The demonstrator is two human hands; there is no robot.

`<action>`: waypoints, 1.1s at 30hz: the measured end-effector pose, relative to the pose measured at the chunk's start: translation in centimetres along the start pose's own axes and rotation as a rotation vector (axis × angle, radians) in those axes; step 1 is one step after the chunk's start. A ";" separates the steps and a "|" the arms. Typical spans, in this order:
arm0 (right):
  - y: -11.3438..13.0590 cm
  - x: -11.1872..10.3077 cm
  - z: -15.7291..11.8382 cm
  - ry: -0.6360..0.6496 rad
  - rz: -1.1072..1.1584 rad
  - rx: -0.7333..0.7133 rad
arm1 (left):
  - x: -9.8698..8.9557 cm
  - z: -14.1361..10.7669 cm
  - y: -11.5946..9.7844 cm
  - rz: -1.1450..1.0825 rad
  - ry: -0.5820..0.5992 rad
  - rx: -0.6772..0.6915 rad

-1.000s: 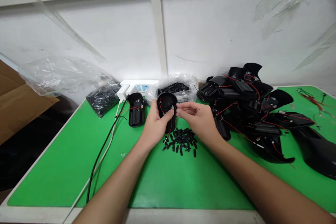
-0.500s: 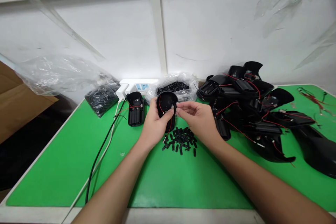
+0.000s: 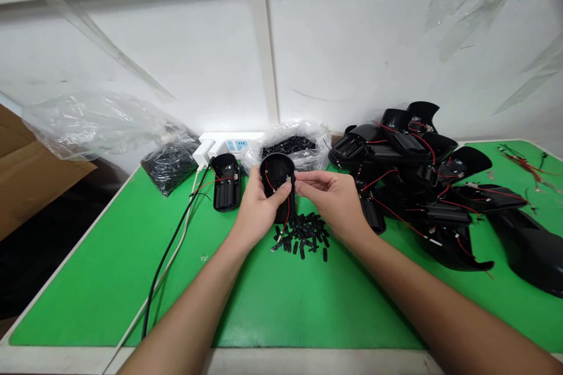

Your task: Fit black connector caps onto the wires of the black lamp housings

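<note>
Green tabletop (image 3: 334, 310), left hand (image 3: 259, 209) gripping black housing (image 3: 275, 173), right hand (image 3: 334, 199) at its edge (grip unclear), blue-panelled sockets (image 3: 240, 145).

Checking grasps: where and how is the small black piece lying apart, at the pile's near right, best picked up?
Likely pinch the stray piece across its long sides, from above and right: it is slim, with the pile beyond and leftward.

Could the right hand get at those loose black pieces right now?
Probably yes: nothing seems to lie between the right hand and the black pieces, though its fingertips are at the black housing.
</note>
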State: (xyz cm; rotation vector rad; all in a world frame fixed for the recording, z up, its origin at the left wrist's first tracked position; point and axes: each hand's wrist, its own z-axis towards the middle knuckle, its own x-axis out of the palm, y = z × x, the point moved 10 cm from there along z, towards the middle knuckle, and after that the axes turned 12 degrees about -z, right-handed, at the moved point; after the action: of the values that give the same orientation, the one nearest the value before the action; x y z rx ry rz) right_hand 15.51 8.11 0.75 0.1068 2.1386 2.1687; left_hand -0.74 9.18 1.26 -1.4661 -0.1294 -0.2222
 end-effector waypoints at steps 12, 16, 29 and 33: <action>0.8 1.1 -0.5 0.090 0.163 -0.010 | 0.2 -0.6 0.6 -0.272 -0.049 -0.263; 0.3 1.3 -0.6 0.103 0.233 0.075 | 0.4 -0.7 0.8 -0.351 -0.045 -0.315; 3.2 1.3 -1.3 0.054 -0.280 -0.279 | 0.9 -1.3 1.5 -0.551 -0.050 -0.476; 5.1 2.0 -2.6 0.047 -0.607 -0.514 | 1.3 -1.3 1.4 -0.543 -0.028 -0.464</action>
State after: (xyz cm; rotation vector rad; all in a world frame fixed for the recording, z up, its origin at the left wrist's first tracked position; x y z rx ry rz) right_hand 13.18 5.73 5.82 -0.5538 1.3082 2.2299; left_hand 0.76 7.90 0.03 -1.8727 -0.5292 -0.7093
